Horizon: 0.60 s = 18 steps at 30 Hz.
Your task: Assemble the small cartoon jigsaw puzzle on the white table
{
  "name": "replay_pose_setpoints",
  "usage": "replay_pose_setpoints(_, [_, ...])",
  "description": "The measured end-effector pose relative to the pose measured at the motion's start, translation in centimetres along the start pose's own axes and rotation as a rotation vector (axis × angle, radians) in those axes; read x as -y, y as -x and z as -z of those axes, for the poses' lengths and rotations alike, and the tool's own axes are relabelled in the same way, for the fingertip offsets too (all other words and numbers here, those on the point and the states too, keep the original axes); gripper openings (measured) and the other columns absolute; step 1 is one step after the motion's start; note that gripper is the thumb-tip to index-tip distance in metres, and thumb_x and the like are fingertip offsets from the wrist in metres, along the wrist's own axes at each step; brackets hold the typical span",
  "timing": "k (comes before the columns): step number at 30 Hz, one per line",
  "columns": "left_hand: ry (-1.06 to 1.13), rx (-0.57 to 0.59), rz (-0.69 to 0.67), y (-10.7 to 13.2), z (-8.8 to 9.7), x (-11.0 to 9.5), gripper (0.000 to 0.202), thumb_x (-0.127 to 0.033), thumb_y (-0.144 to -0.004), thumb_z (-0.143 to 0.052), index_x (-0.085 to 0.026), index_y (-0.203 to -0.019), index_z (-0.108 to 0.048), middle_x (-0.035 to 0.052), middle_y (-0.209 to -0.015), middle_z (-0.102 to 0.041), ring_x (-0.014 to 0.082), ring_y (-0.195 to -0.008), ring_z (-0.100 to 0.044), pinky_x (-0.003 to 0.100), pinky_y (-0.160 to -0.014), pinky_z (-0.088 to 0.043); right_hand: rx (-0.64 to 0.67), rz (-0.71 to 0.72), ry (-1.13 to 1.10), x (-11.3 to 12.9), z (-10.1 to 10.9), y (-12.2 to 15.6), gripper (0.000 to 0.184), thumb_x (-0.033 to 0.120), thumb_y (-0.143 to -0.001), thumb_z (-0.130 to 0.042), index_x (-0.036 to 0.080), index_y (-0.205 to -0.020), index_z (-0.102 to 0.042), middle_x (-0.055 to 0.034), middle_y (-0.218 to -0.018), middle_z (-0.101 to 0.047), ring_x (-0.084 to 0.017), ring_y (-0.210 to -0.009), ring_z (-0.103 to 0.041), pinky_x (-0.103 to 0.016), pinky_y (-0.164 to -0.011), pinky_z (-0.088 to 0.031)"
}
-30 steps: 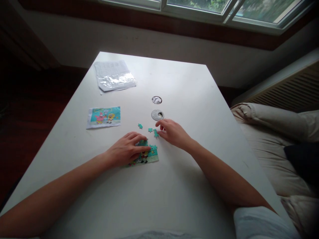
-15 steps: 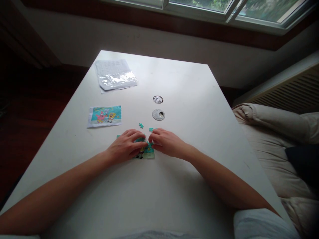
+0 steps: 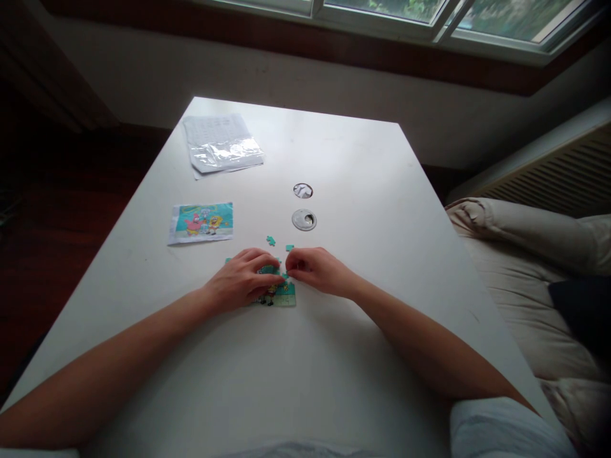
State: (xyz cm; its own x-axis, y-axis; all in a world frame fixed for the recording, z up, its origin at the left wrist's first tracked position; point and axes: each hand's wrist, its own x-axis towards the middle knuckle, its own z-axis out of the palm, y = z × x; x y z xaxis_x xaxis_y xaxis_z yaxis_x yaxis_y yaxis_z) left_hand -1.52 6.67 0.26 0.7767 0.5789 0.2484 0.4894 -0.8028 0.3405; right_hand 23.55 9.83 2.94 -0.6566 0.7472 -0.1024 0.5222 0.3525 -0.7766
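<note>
A partly assembled jigsaw puzzle [image 3: 285,298] in teal and pale green, with a yellow cartoon figure, lies on the white table. My left hand [image 3: 245,277] rests over its left part, fingers and thumb apart, hiding much of the picture. At the puzzle's upper right, my right hand [image 3: 317,270] is closed in a pinch on a small teal jigsaw piece [image 3: 285,276], mostly covered by the fingertips. Just beyond the hands lie two loose pieces, one teal piece [image 3: 271,240] on the left and another teal piece [image 3: 289,247] above my right fingers.
Left of the loose pieces lies a printed cartoon picture sheet [image 3: 205,221]. Papers in a clear plastic sleeve [image 3: 222,146] lie farther back. A round grey grommet [image 3: 300,221] and a round hole [image 3: 302,191] sit mid-table. A beige cushioned seat [image 3: 501,299] stands to the right.
My right fingers have drawn together into a tighter pinch, and the hand has turned slightly at the puzzle's upper right. My left hand stays in place on the puzzle.
</note>
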Motion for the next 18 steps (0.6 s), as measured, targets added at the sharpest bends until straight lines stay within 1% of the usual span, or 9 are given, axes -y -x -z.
replay_pose_setpoints(3, [0.006, -0.008, 0.004, 0.0, -0.1, 0.0, 0.030, -0.023, -0.096, -0.057, -0.032, -0.123, -0.068, 0.0079, -0.123, -0.062, 0.0262, -0.121, -0.053, 0.044, -0.105, -0.044, -0.094, -0.007, -0.028, -0.4, -0.6, -0.2, 0.011, 0.014, -0.085, -0.061, 0.020, -0.091, -0.068, 0.0022, -0.077, -0.066, -0.011, -0.069, -0.056, -0.022, -0.067, -0.038])
replay_pose_setpoints(6, [0.013, -0.015, 0.005, 0.1, -0.2, 0.1, 0.029, -0.024, -0.096, -0.057, -0.031, -0.123, -0.068, 0.0081, -0.122, -0.063, 0.0263, -0.121, -0.053, 0.044, -0.105, -0.045, -0.114, 0.030, -0.035, -0.6, -1.4, -0.3, 0.015, 0.012, -0.086, -0.060, 0.020, -0.093, -0.071, 0.0013, -0.082, -0.068, -0.011, -0.072, -0.057, -0.022, -0.069, -0.039])
replay_pose_setpoints(11, [0.026, -0.036, 0.020, 0.1, -0.3, 0.0, 0.026, -0.022, -0.096, -0.057, -0.027, -0.118, -0.070, 0.0088, -0.121, -0.064, 0.0256, -0.118, -0.055, 0.043, -0.103, -0.046, -0.184, 0.037, 0.012, -0.5, -2.3, -0.4, 0.012, 0.011, -0.085, -0.063, 0.020, -0.089, -0.070, 0.0018, -0.077, -0.064, -0.011, -0.071, -0.053, -0.022, -0.067, -0.036])
replay_pose_setpoints(15, [0.035, -0.057, 0.022, 0.0, -0.2, -0.1, 0.024, -0.023, -0.096, -0.057, -0.027, -0.115, -0.070, 0.0091, -0.118, -0.064, 0.0246, -0.116, -0.056, 0.042, -0.101, -0.047, -0.170, 0.048, 0.059, -0.4, -2.2, -0.4, 0.013, 0.009, -0.084, -0.063, 0.020, -0.088, -0.069, 0.0022, -0.076, -0.063, -0.011, -0.071, -0.052, -0.023, -0.068, -0.035])
replay_pose_setpoints(18, [0.037, -0.051, 0.027, 0.0, -0.2, 0.0, 0.023, -0.024, -0.097, -0.056, -0.027, -0.115, -0.070, 0.0088, -0.118, -0.064, 0.0244, -0.115, -0.056, 0.041, -0.101, -0.047, -0.177, 0.072, 0.090, -0.5, -2.1, -0.4, 0.012, 0.010, -0.085, -0.064, 0.020, -0.088, -0.068, 0.0019, -0.076, -0.062, -0.012, -0.073, -0.052, -0.024, -0.069, -0.035])
